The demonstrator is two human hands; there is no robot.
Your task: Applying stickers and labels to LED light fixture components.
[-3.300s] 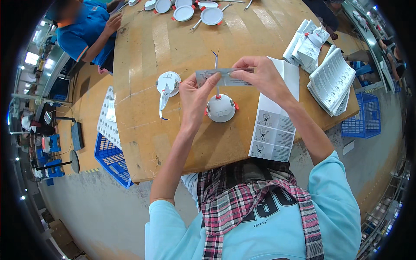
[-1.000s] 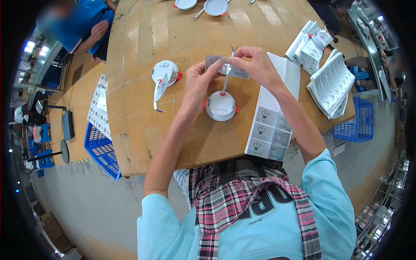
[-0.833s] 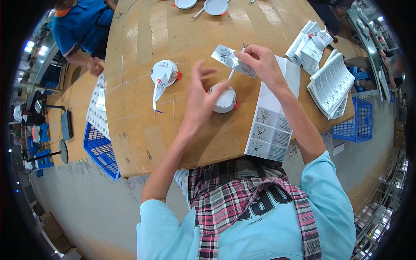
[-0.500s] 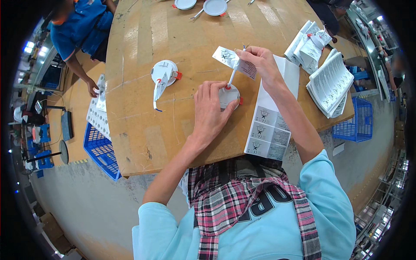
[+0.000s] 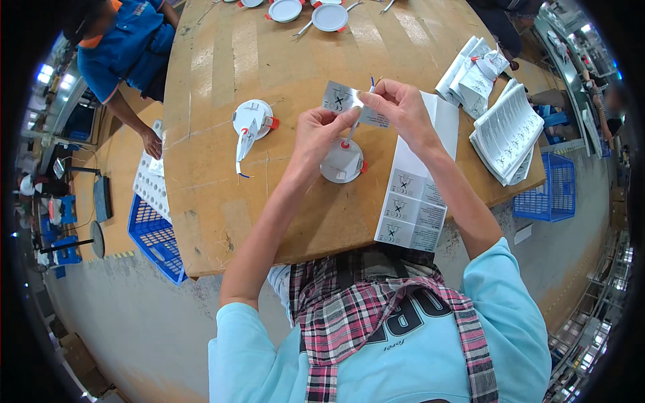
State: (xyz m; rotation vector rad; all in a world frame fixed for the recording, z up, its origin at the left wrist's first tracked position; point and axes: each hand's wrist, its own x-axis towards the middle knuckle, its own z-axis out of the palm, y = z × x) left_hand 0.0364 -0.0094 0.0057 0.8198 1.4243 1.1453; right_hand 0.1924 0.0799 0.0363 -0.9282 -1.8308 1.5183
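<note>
A round white downlight (image 5: 342, 164) with red clips lies back-up on the table in front of me. Its white cable (image 5: 348, 138) rises from a red grommet. Around the cable's upper part sits a printed label (image 5: 338, 97), with blue wire showing above it. My right hand (image 5: 402, 113) pinches label and cable together. My left hand (image 5: 316, 140) is closed, thumb and fingertips pinching at the label's lower edge beside the cable. Under my right forearm lies a partly used label sheet (image 5: 411, 208). To the left rests another downlight (image 5: 252, 117) with a label on its cable.
Several downlights (image 5: 330, 17) lie along the far edge. Stacks of folded printed sheets (image 5: 507, 134) are on the right. Blue crates (image 5: 156, 232) stand beyond the table's sides. At the left, a person in a blue shirt (image 5: 134, 50) reaches toward a white perforated tray (image 5: 153, 191).
My left hand has lifted off the downlight and moved up to the label, closing beside my right hand. The label has shifted slightly left.
</note>
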